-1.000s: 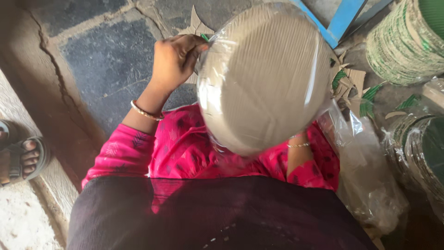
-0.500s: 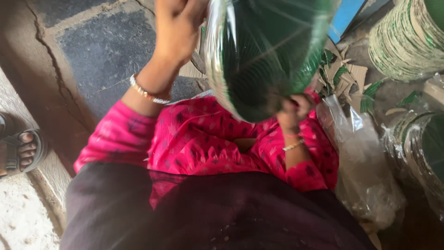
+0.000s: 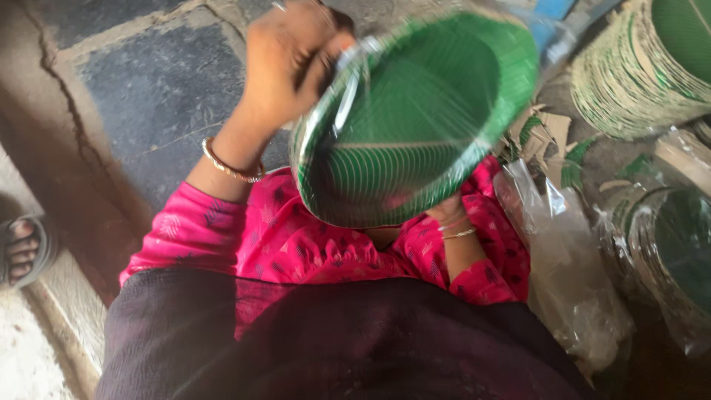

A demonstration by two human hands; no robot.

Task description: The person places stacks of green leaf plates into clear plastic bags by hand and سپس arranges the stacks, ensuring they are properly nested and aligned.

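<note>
Your left hand (image 3: 292, 63) grips rim of wrapped green plate stack (image 3: 411, 118), held tilted above lap. Your right hand (image 3: 444, 211) props underside, grip hidden. Wrap on; finished bundles (image 3: 666, 252) lie right.

Stack of plates in a clear wrapper (image 3: 415, 118) held up over the lap, centre of view. Left hand (image 3: 292, 63) on its upper left edge; right hand (image 3: 444, 215) under its lower right edge, mostly hidden. Loose plastic bag (image 3: 563, 274) on the floor just right of the lap. Another stack of plates (image 3: 637, 74) at upper right, a wrapped stack (image 3: 666, 252) below it at the right edge. Scrap pieces (image 3: 541, 130) between them. Sandalled foot (image 3: 22, 248) at far left edge.
</note>
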